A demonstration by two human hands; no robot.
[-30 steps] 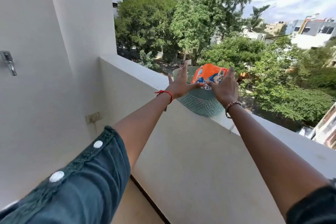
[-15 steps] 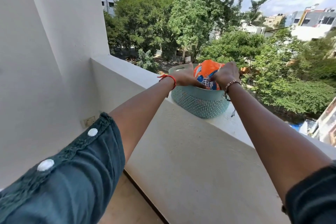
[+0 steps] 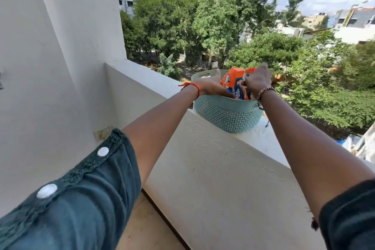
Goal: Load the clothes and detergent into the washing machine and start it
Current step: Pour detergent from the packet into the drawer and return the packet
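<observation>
A teal perforated basket [image 3: 227, 114] stands on top of the white balcony ledge [image 3: 213, 148]. Inside it an orange and blue detergent packet [image 3: 235, 85] stands upright. My left hand [image 3: 211, 86] reaches over the near rim into the basket, fingers extended beside the packet's lower left side. My right hand [image 3: 256, 80] grips the packet's upper right part with curled fingers. The basket's inside below the rim is hidden. No washing machine or clothes are in view.
A white wall [image 3: 50, 67] closes the left side, with a small socket plate [image 3: 102, 133] low on it. Beyond the ledge is an open drop to trees [image 3: 233, 16] and buildings. A strip of tiled floor [image 3: 146, 227] shows below.
Both hands have moved from spread above the basket down into it. My right hand has closed on the packet. The view has shifted, so the basket sits lower and nearer.
</observation>
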